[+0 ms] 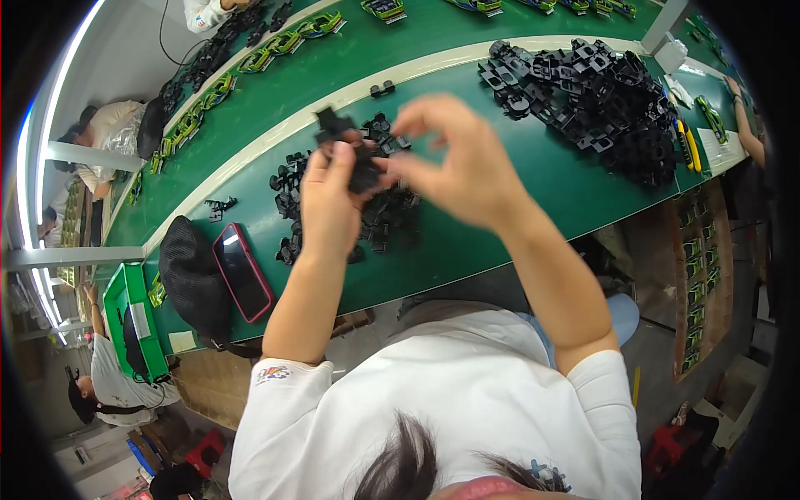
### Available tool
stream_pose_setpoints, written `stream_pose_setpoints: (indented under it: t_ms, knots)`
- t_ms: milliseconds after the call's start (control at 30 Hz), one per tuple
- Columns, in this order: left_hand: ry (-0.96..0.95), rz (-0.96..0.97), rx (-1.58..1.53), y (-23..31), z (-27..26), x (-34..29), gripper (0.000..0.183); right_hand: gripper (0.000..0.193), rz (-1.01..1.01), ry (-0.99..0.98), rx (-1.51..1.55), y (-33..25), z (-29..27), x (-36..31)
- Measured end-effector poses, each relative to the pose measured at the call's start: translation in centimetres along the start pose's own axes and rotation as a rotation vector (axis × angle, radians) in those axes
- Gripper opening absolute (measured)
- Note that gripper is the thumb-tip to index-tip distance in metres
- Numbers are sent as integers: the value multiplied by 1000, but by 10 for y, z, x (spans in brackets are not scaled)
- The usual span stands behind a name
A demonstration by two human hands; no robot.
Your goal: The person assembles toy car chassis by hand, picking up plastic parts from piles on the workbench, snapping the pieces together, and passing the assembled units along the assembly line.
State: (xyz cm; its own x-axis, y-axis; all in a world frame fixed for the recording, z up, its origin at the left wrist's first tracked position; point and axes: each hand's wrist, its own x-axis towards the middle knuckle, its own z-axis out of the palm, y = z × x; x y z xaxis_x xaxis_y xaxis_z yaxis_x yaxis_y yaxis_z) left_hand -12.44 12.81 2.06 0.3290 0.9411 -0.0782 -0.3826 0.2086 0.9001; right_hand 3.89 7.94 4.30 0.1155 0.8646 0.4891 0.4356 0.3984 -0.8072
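The left hand (327, 204) pinches a motion-blurred black plastic part (335, 125) between its fingers above the green surface (467, 250), as I follow from a distance. The right hand (462, 162) hangs just beside it, fingers spread and curled; whether their tips touch the part I cannot tell.

By my reading the work sits mid-batch: one part is in hand, a loose cluster (287, 187) of similar black pieces lies beneath and around the fingers, and a far larger black heap (583, 100) spreads well to their right. Which pile is done and which is left, I cannot tell. A small black pair (382, 88) rests apart, just beyond the fingers.

Containers stand well away from the fingers. Far to their left, a green bin (125, 282) holds a dark item and what looks like a pale sheet; far to their right, past the surface's edge, a brown tray (724, 237) carries rows of green-and-black pieces.
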Motion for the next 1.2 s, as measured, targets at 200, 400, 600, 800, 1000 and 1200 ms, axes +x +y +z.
stream_pose_setpoints:
  t_ms: [200,400,600,800,1000,1200]
  knots:
    - [48,115,191,14,-15,2,25,22,-223,-37,-712,96,46,70]
    - [-33,25,136,10,-12,-5,29,16,-137,-59,-728,124,43,68]
    - [-92,30,184,6,-7,-10,39,21,372,-24,441,28,-20,31]
    - [-104,-22,173,-5,0,-12,33,16,556,51,388,2,-9,-10]
    - [-172,-61,162,-10,-1,-15,33,15,564,60,318,4,-9,-19]
    - [-220,24,205,-14,1,-20,34,17,546,69,228,11,-17,-22]
